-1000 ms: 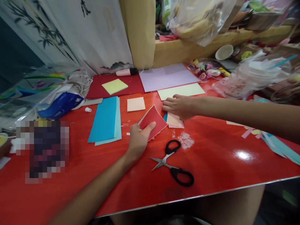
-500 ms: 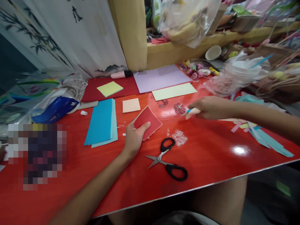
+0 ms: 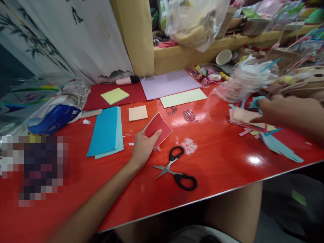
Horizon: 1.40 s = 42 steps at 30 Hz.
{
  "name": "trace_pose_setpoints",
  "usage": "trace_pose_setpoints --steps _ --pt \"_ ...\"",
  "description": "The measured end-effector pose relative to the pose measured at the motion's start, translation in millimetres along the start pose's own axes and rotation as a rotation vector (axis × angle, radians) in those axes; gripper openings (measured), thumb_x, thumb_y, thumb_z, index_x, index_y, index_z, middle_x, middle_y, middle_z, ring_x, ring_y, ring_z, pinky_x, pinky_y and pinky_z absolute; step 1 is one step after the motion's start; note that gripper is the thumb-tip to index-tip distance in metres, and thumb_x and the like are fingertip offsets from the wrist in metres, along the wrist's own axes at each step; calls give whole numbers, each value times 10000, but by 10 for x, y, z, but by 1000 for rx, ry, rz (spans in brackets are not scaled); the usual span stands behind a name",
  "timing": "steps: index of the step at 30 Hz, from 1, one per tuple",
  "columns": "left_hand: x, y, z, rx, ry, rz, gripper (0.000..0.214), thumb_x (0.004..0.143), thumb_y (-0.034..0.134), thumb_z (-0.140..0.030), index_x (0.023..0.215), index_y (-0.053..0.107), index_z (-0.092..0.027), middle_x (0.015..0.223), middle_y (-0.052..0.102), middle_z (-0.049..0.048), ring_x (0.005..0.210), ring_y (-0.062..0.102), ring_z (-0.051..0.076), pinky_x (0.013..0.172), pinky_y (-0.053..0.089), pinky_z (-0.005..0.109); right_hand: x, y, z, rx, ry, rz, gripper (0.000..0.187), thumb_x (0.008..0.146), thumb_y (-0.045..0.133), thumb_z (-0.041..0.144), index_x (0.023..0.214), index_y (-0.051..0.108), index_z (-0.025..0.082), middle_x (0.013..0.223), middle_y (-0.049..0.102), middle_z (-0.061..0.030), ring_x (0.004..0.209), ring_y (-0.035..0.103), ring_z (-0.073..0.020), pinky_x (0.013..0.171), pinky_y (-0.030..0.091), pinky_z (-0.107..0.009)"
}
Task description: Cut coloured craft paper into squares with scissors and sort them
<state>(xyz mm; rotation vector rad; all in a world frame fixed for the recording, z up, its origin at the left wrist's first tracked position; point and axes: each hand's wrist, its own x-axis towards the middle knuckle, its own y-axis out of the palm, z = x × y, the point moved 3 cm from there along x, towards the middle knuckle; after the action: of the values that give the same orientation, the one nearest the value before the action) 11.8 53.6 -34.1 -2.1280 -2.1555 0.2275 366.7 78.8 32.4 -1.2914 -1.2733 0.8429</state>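
My left hand is closed on a small stack of square papers, with a red sheet on top and the thumb pressed over it. On the right, my right hand is over a pile of paper scraps. Its fingers are blurred, and whether they hold anything is unclear. A crumpled teal scrap lies beside its fingertips, and light-blue strips stick out below. Black-handled scissors lie spread on the red table, next to some whitish bits.
Blue paper sheets and a peach square lie left of centre. Behind are a yellow square, a lilac sheet and a pale-green strip. A plastic bag and baskets crowd the back right.
My right hand has moved right, from the middle of the table to the paper scraps. My left hand keeps the red square stack. The view has shifted slightly.
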Motion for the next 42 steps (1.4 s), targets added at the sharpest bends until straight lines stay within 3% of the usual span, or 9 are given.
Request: trace_pose_setpoints --steps 2,4,8,11,15,20,29,38,42 --pt "-6 1 -4 10 11 14 258 750 630 -380 643 611 -146 346 522 3 318 475 110 353 392 188 -197 -216 366 -95 -122 -94 500 823 539 475 991 620 12 1052 583 -348 1028 549 -473 646 454 -506" --pt "-20 11 -6 -31 4 36 241 740 642 -388 702 627 -150 380 545 2 318 490 116 339 381 192 -361 -314 812 197 -232 -60 550 853 492 492 1175 522 48 1113 585 -293 999 590 -391 743 475 -509" --pt "-27 29 4 -37 2 91 290 742 632 -442 812 647 -161 491 590 7 325 495 120 334 377 219 -579 -82 1777 1170 -542 763 378 887 470 435 1179 485 196 1030 666 -95 868 672 -199 722 560 -327" --pt "25 -75 15 79 87 -90 324 765 608 -467 913 625 -180 627 605 10 428 517 108 410 412 217 -554 147 2127 1552 -398 981 128 886 499 280 960 479 177 712 665 -24 690 693 -164 559 559 -246" --pt "107 -248 -29 226 270 -293 392 811 594 -366 1168 491 -242 846 559 2 610 512 97 568 439 212 -455 298 2183 1675 -362 948 101 874 530 251 879 470 170 671 675 -22 620 687 -138 553 553 -217" --pt "139 -272 -117 421 436 -227 209 883 495 -278 1065 584 -226 980 561 32 788 543 124 717 452 234 -412 303 2066 1681 -305 912 220 807 631 336 831 506 157 632 674 -28 595 681 -133 541 545 -195" --pt "103 -243 -118 475 497 -217 101 866 526 -265 889 604 -206 931 575 27 842 550 140 662 444 222 -421 328 2026 1688 -215 881 272 736 702 350 824 540 150 594 655 -6 503 638 -107 485 533 -187" --pt "216 -587 -332 316 318 -266 158 794 528 -248 647 546 -192 653 509 -4 582 464 129 534 351 257 -388 330 1982 1640 -48 1004 78 852 540 167 791 575 133 726 694 -81 599 675 -119 577 574 -199" --pt "335 -721 -283 561 224 -122 193 719 511 -206 527 526 -197 556 517 10 562 451 157 518 298 270 -381 320 1958 1687 2 934 55 857 518 143 815 553 139 721 694 -86 630 681 -124 624 578 -201"
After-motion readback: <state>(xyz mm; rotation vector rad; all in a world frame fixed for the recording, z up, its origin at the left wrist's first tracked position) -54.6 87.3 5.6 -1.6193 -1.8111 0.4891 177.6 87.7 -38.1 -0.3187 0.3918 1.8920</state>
